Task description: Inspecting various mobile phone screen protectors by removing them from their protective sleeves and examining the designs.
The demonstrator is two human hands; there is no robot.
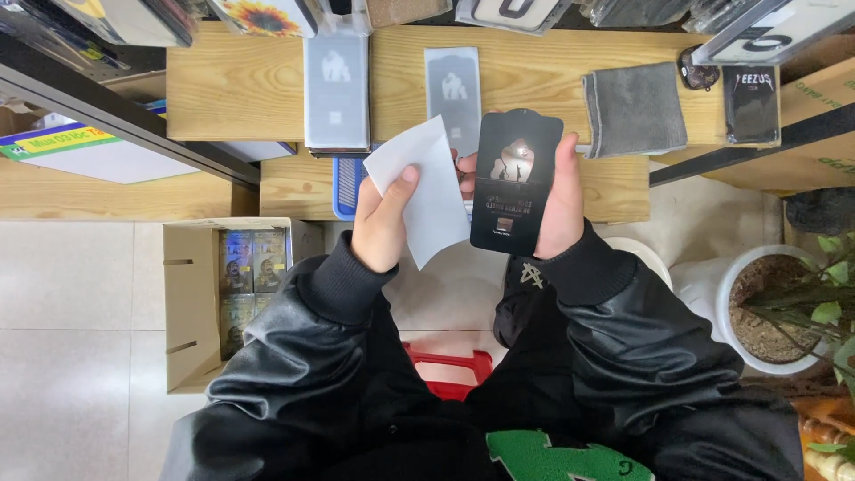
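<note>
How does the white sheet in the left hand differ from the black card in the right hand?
The white sheet is plain and blank; the black card carries a printed picture. The sheet tilts diagonally, while the card stands nearly upright. The sheet looks thin and papery, the card stiffer with rounded corners. Both are flat, held above the wooden table.

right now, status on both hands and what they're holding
Left hand gripping white sheet. Right hand gripping black flat pack, upright over wooden table. Nothing between the hands.

Two hands (383,223), one white sheet (427,183), perhaps three black packets (515,183), one grey cloth (634,109), one cardboard box (191,303).
</note>
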